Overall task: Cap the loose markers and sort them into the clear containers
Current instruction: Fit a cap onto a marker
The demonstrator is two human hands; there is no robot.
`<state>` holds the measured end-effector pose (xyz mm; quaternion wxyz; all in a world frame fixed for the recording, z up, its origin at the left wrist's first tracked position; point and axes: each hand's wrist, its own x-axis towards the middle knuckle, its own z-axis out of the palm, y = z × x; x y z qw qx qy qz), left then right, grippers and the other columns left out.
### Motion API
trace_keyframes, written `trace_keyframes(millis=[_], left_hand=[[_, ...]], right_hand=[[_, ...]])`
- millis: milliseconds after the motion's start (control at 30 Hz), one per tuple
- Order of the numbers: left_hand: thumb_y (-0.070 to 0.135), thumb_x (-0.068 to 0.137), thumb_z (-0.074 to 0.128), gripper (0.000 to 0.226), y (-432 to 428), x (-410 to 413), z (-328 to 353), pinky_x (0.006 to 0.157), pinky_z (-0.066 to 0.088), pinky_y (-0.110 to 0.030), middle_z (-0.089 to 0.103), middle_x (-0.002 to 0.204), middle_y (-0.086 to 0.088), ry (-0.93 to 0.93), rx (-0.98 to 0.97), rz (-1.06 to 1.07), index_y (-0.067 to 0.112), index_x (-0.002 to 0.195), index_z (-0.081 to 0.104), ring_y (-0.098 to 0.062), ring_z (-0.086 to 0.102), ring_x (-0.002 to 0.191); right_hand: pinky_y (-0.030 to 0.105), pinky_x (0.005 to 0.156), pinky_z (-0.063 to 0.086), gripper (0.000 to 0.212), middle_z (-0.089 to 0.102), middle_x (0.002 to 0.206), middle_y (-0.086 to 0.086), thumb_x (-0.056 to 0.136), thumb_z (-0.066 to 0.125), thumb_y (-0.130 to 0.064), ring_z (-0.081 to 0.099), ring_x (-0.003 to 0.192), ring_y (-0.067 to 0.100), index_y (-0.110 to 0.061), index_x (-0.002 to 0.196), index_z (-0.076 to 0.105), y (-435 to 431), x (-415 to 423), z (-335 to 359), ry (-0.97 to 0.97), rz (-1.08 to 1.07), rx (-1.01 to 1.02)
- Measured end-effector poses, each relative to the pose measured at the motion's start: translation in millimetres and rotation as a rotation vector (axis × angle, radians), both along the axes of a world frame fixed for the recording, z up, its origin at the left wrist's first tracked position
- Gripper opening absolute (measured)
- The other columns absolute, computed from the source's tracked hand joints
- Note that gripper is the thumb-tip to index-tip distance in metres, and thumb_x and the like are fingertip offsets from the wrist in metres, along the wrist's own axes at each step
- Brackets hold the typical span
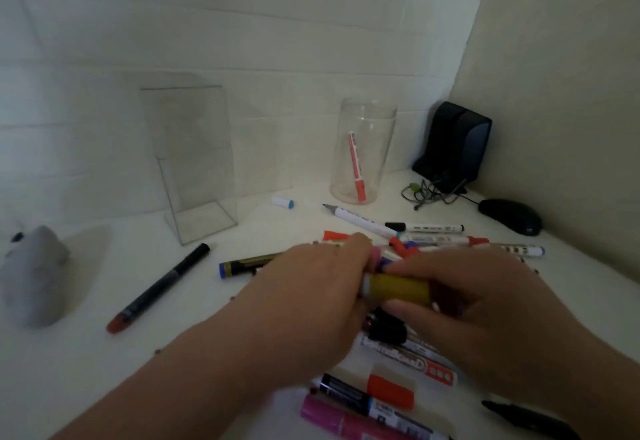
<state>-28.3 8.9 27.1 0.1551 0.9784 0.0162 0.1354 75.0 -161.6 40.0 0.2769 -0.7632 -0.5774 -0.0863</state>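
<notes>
Both hands meet over a pile of loose markers [433,238] on the white table [86,370]. My left hand [311,301] and my right hand [485,311] hold a thick yellow marker [398,289] between them, one at each end. A round clear jar [363,152] stands behind the pile with an orange marker [356,166] inside. A tall clear rectangular container [194,162] stands to its left with nothing in it. A black marker with a red end [156,289] lies apart at the left. A small blue-tipped cap [283,202] lies between the containers.
A grey soft object [34,277] sits at the left edge. A black speaker [457,141], tangled cables [433,192] and a black mouse [510,216] fill the back right corner. Pink [339,420], black and orange markers lie near the front edge. Walls close in behind and to the right.
</notes>
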Motion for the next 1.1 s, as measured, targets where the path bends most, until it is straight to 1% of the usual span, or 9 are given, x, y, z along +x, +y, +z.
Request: trace_keyframes(millis=[100,333,433,567,700,767,833,933,1100], left_hand=[[0.037,0.100,0.044,0.028,-5,-2,1,0.068,0.025,-0.028,0.033,0.078,0.015,-0.002,0.066,0.023,0.038,0.088,0.019,-0.008,0.037,0.075],[0.033,0.101,0.044,0.028,-8,-4,3,0.073,0.030,-0.023,0.045,0.098,0.015,-0.048,0.005,-0.040,0.038,0.092,0.017,-0.005,0.039,0.084],[0.037,0.101,0.042,0.029,-5,-2,-1,0.069,0.031,-0.020,0.041,0.089,0.019,-0.055,-0.001,-0.067,0.042,0.089,0.015,-0.003,0.039,0.078],[0.045,0.085,0.050,0.017,7,-6,-1,0.058,0.035,-0.021,0.052,0.074,0.012,-0.268,-0.117,-0.091,0.041,0.084,0.034,-0.006,0.050,0.071],[0.077,0.066,0.063,0.050,40,-7,16,0.060,0.041,-0.023,0.060,0.066,0.008,-0.554,-0.788,0.114,0.029,0.075,0.055,-0.006,0.054,0.061],[0.088,0.061,0.057,0.070,64,-9,19,0.061,0.035,-0.030,0.046,0.058,0.003,-0.760,-1.339,0.084,0.019,0.067,0.045,-0.017,0.042,0.057],[0.085,0.077,0.047,0.070,80,-9,16,0.066,0.030,-0.033,0.034,0.064,0.000,-0.822,-1.786,-0.013,0.017,0.063,0.039,-0.018,0.034,0.059],[0.069,0.083,0.046,0.056,85,-9,7,0.066,0.026,-0.030,0.023,0.069,0.003,-0.821,-2.087,-0.087,0.019,0.063,0.033,-0.016,0.026,0.062],[0.063,0.082,0.047,0.048,75,-1,6,0.066,0.028,-0.027,0.021,0.069,0.005,-0.828,-2.289,-0.135,0.022,0.070,0.026,-0.014,0.023,0.060]], right_hand=[[0.013,0.056,0.055,0.025,0.066,0.091,-0.033,0.083,0.051,-0.060,0.063,0.075,-0.008,-0.061,0.107,0.057,3,-7,6,-0.113,-0.008,-0.083],[0.016,0.063,0.056,0.033,0.068,0.089,-0.030,0.091,0.042,-0.069,0.064,0.076,-0.011,-0.053,0.114,0.057,5,-16,12,-0.029,-0.023,-0.017],[0.023,0.067,0.060,0.039,0.070,0.092,-0.028,0.091,0.036,-0.073,0.067,0.079,-0.008,-0.054,0.118,0.057,6,-16,7,-0.048,-0.052,0.062],[0.015,0.049,0.049,0.026,0.068,0.085,-0.017,0.087,0.064,-0.054,0.063,0.059,0.005,-0.061,0.110,0.056,9,-21,7,0.000,0.016,0.184],[0.021,0.047,0.051,0.040,0.070,0.068,-0.012,0.078,0.064,-0.058,0.060,0.050,0.011,-0.043,0.115,0.062,4,-11,7,0.377,-0.056,0.198],[0.030,0.053,0.053,0.028,0.070,0.065,-0.009,0.077,0.061,-0.054,0.063,0.053,0.018,-0.040,0.100,0.068,4,3,6,0.365,-0.181,0.220],[0.026,0.054,0.053,0.007,0.070,0.065,-0.011,0.085,0.067,-0.039,0.063,0.054,0.014,-0.033,0.087,0.071,5,17,9,0.342,-0.281,0.187],[0.016,0.053,0.044,0.009,0.070,0.063,-0.015,0.089,0.069,-0.032,0.061,0.050,0.002,-0.030,0.080,0.071,14,37,20,0.358,-0.350,0.022],[0.029,0.070,0.058,0.008,0.073,0.070,-0.009,0.089,0.071,-0.028,0.067,0.061,0.003,-0.027,0.081,0.072,64,86,32,0.283,-0.346,-0.273]])
